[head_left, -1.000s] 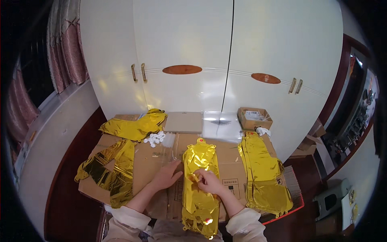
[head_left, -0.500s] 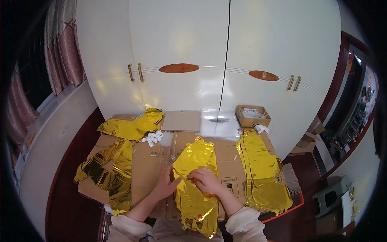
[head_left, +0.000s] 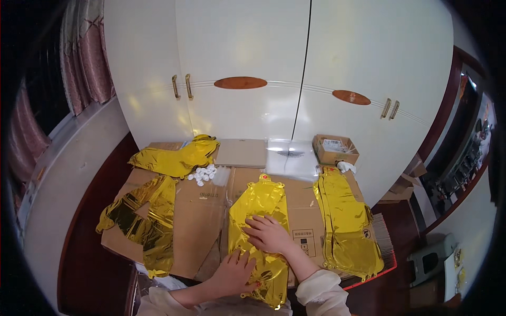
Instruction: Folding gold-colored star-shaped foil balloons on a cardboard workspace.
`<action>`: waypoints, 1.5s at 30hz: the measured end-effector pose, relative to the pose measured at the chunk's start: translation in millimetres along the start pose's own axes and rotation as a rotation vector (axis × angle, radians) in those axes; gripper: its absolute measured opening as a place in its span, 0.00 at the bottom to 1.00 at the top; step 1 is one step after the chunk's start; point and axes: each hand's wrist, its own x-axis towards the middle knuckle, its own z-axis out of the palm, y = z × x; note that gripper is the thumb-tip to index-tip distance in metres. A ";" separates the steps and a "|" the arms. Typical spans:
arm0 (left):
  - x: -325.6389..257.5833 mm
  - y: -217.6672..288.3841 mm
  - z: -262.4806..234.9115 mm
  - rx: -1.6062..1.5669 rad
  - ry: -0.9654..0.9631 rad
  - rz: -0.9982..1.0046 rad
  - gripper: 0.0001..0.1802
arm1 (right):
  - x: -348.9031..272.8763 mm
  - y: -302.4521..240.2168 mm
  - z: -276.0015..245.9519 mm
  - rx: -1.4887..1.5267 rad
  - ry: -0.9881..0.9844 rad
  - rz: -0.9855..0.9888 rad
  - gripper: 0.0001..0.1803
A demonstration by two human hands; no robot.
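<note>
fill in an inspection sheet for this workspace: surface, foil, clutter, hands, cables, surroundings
Surface: flattened brown cardboard, partly covered
Foil: central gold foil lies under both hands, number of layers unclear; more in the far left foil, near left foil and right foil
Clutter: small white pieces beside the far left foil; flat grey-brown board, clear plastic sheets and open cardboard box along the back
Hands: left hand on the central foil's near part; right hand farther up it, fingers spread
Cables: nothing seen
Surroundings: white cabinet behind; pink curtains at left; grey stool at right
</note>
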 end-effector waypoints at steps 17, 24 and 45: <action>1.6 21.9 9.6 -0.039 0.134 -0.040 0.32 | -1.0 2.3 1.0 0.033 -0.001 0.014 0.20; 1.4 15.5 -10.8 -0.301 0.078 -0.246 0.14 | 0.3 -0.1 -2.6 0.031 -0.022 -0.005 0.19; 24.9 36.6 9.0 -0.654 0.548 -0.024 0.10 | -0.4 18.5 8.1 0.426 0.078 0.131 0.15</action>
